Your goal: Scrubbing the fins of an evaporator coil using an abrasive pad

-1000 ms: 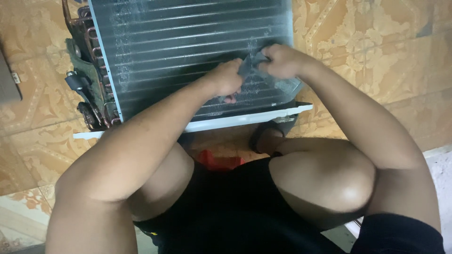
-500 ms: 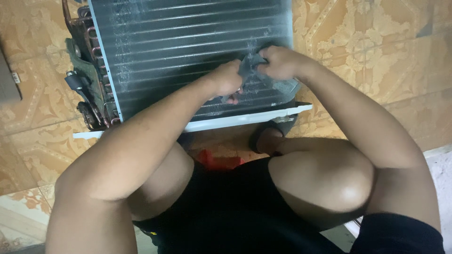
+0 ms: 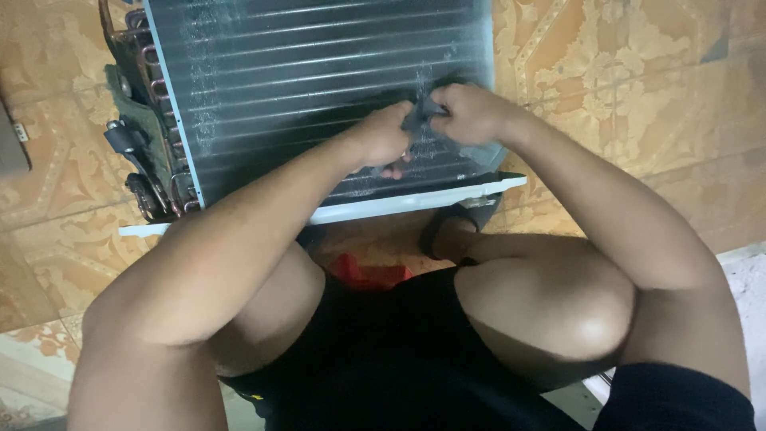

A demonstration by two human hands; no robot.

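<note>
Floor (image 3: 638,88) of glossy orange-brown tiles with pale ornate leaf patterns and thin grout lines, evenly lit, a lighter grey speckled strip (image 3: 746,279) along its right edge, near corner.

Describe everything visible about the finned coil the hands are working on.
The coil is a flat rectangular panel of fine, dark grey metal fins crossed by paler horizontal lines, lying on the patterned tile floor. A thin light frame edges its left side, and a white strip runs along its near edge. Copper tube bends and dark fittings cluster at its left end. Pale patches mark the fins. Near its right corner, the left hand and right hand press together on a small dark item against the fins.
</note>
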